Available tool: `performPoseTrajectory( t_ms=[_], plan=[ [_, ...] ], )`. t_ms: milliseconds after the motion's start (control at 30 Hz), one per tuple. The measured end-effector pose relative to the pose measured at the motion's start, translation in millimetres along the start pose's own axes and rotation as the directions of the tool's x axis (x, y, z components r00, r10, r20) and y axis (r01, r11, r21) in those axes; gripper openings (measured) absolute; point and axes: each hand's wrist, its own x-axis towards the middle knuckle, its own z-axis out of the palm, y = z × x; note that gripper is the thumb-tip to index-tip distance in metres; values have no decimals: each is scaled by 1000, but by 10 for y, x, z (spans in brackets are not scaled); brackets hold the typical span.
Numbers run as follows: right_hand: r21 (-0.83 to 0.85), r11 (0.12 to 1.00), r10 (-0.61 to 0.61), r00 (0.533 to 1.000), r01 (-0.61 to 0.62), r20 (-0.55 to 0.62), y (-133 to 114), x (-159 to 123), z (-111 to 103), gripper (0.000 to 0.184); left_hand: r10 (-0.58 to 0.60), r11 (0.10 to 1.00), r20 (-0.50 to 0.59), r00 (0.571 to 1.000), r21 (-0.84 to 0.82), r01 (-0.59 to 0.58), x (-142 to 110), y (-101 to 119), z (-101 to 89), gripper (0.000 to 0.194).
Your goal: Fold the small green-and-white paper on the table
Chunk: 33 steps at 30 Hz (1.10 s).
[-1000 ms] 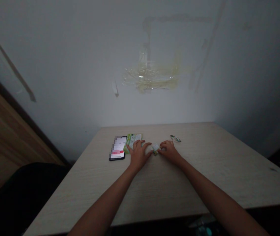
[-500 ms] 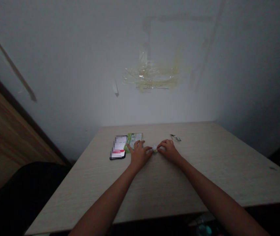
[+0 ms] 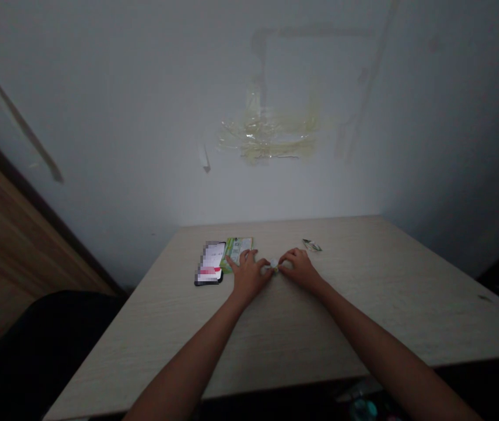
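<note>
Between the fingertips of both hands, low over the table, is a small whitish piece with a bit of yellow-green; its kind is too small to make out. My left hand pinches its left side with thumb and forefinger, the other fingers spread over the near right part of a green printed packet. From the right, my right hand holds the piece's other side in closed fingertips. A small crumpled green-and-white wrapper lies just beyond the right hand.
A phone with a lit, partly pixelated screen lies left of the packet. The pale wooden table meets a wall with old tape at the back. A dark chair stands at the left.
Both hands stay nearly in place, still at the small piece, which has turned slightly between the fingertips. The whole view has shifted a little.
</note>
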Motion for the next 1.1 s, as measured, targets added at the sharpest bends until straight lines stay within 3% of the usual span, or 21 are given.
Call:
performPoseTrajectory(
  t_ms=[500,600,733,1100],
  plan=[
    [-36,999,4,1000,-4,-13,82,10,95,24,4,1000,14,1000,-30,-4,14,20,31,32],
    [-31,999,11,1000,-11,-11,85,12,100,25,12,999,15,1000,-42,-11,8,37,40,26],
    [-10,1000,28,1000,-28,5,92,11,91,21,49,998,20,999,-44,-48,-3,46,46,13],
    [49,998,35,999,-35,2,83,23,44,12,65,998,10,998,-25,-65,9,48,69,14]
  ],
)
